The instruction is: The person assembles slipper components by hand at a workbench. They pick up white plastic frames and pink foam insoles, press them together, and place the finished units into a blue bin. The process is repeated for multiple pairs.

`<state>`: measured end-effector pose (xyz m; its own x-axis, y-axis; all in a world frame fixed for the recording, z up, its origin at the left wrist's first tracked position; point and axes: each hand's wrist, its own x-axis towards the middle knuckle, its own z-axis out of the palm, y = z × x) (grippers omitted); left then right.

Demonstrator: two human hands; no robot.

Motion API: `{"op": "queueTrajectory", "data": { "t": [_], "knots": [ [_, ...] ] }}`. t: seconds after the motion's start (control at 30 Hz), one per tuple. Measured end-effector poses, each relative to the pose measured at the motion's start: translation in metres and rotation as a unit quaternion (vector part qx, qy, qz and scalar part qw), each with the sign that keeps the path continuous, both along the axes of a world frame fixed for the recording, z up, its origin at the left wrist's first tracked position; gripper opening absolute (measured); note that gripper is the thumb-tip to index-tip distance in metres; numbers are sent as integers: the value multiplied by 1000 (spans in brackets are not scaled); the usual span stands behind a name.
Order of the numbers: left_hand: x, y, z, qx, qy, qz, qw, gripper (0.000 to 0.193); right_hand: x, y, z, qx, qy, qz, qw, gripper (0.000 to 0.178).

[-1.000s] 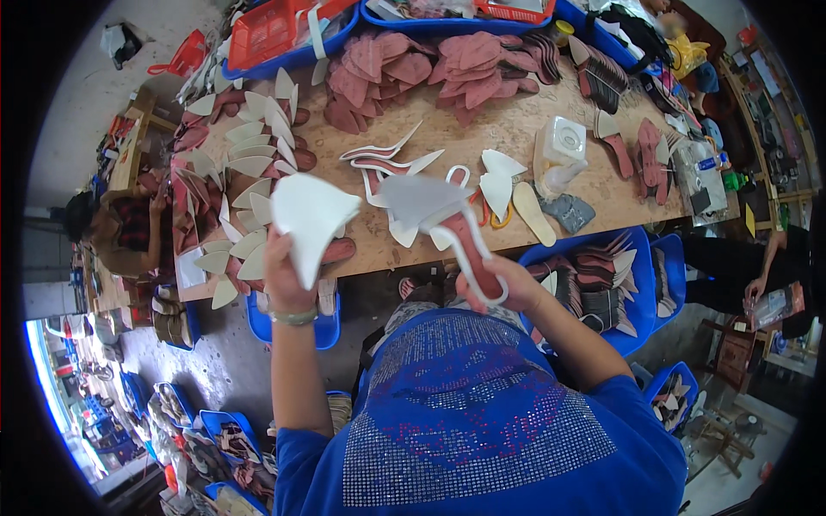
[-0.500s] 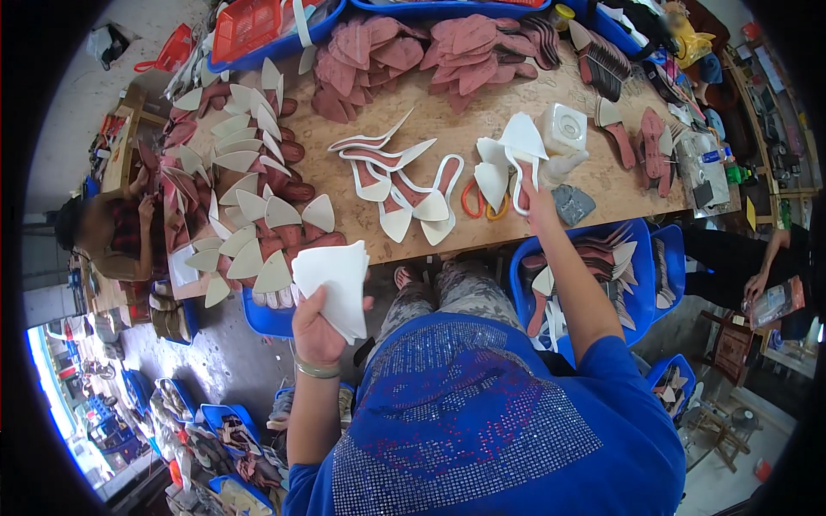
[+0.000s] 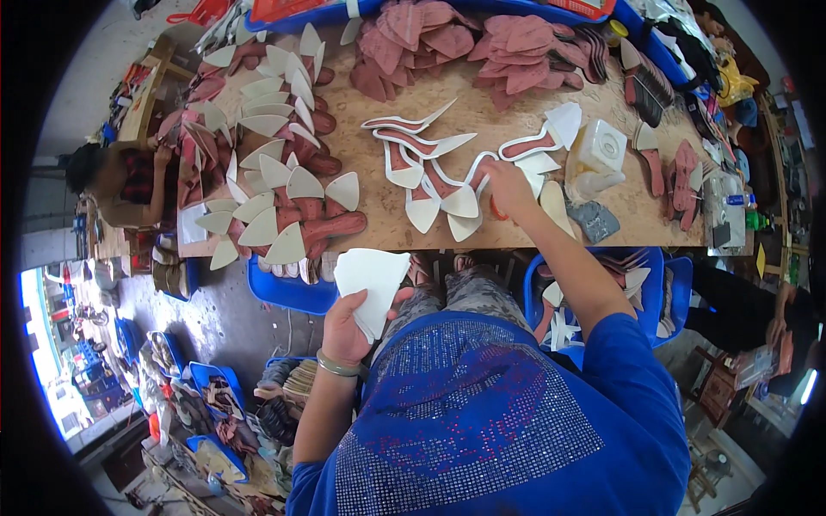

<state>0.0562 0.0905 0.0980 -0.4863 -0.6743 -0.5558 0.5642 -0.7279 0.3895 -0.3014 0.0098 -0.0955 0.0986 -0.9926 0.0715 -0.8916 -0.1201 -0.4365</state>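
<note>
My left hand (image 3: pixel 346 328) grips a stack of white, roughly triangular sheets (image 3: pixel 372 279) in front of the table edge. Over the table, my right hand (image 3: pixel 509 187) has its fingers closed at the rounded heel end of a reddish insole (image 3: pixel 479 170) edged in white; its pale toe piece (image 3: pixel 465 224) rests on the table. More white-edged insoles (image 3: pixel 413 148) overlap just left of it. Beyond the right hand lies another white-edged insole (image 3: pixel 527 144) with a white toe piece (image 3: pixel 564 123). Orange-handled scissors (image 3: pixel 496 209) are mostly hidden by the right hand.
Rows of reddish insoles with pale toes (image 3: pixel 292 193) cover the table's left side. Piles of reddish pieces (image 3: pixel 409 47) lie at the back. A square translucent container (image 3: pixel 598 150) and a grey lump (image 3: pixel 594 220) stand right. Blue tubs (image 3: pixel 292 292) sit below; people are on both sides.
My right hand has let go of one white-edged insole, now lying to the right, and moved left onto another's heel. The left hand still holds its stack. The whole view has shifted.
</note>
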Motion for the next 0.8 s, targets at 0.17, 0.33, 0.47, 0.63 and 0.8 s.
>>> {"op": "queueTrajectory", "data": {
  "t": [0.17,0.33,0.47,0.63,0.8],
  "knots": [
    [-3,2,7,-10,-16,-15,1000,55,15,-16,-22,-96,203,193,955,31],
    [7,10,1,25,14,23,999,56,11,-30,-25,-18,136,272,952,29],
    [3,7,0,60,46,62,995,58,12,-27,-9,31,124,299,946,29],
    [17,5,-19,19,46,70,996,59,28,-4,41,100,126,274,948,25],
    [8,-11,-14,4,100,98,990,56,8,41,44,316,-30,174,932,20]
  ]
}}
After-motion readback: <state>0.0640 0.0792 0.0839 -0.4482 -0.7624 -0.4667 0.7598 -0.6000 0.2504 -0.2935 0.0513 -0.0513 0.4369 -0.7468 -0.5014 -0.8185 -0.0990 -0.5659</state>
